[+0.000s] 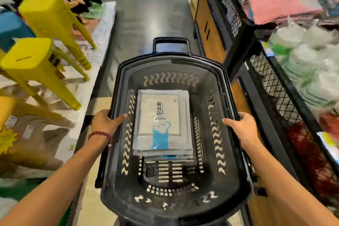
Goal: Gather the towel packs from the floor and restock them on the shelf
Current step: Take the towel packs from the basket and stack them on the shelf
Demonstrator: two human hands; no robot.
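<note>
Left hand (105, 118), right hand (244, 124): apparently curled.

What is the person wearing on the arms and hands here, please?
No sleeves or gloves are in view. At the wrist of the left hand sits a bracelet of dark red beads; the right hand and its wrist show nothing worn.

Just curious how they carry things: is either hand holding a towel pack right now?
No, the left hand and right hand grip the basket by its rim, while the packs lie inside it.
</note>
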